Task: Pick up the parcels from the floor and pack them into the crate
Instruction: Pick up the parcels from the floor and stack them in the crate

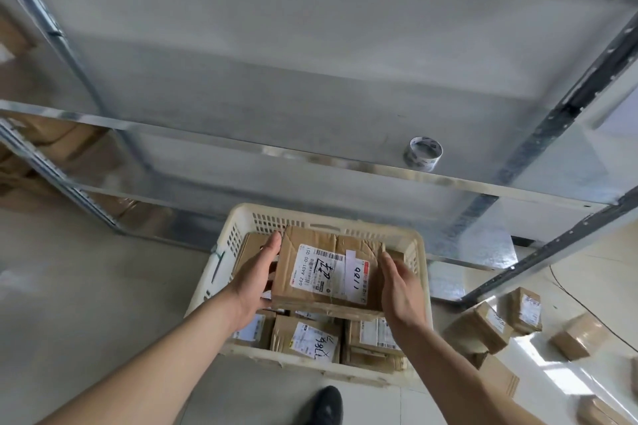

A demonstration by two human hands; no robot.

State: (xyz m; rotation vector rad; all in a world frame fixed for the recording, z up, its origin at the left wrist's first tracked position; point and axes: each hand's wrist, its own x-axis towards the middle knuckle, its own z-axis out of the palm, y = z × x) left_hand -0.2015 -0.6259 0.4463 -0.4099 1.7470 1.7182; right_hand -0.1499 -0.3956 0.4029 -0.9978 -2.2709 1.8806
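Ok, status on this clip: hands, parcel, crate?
Left hand and right hand press flat on the parcel sides, over the crate. Crate part-filled. More boxes on floor, right. Nothing blocking.

We stood in a parcel storeroom: bare galvanised metal shelving (310,162), labelled brown cardboard parcels (490,326) strewn on the pale tiled floor (86,286), a tape roll (423,153).
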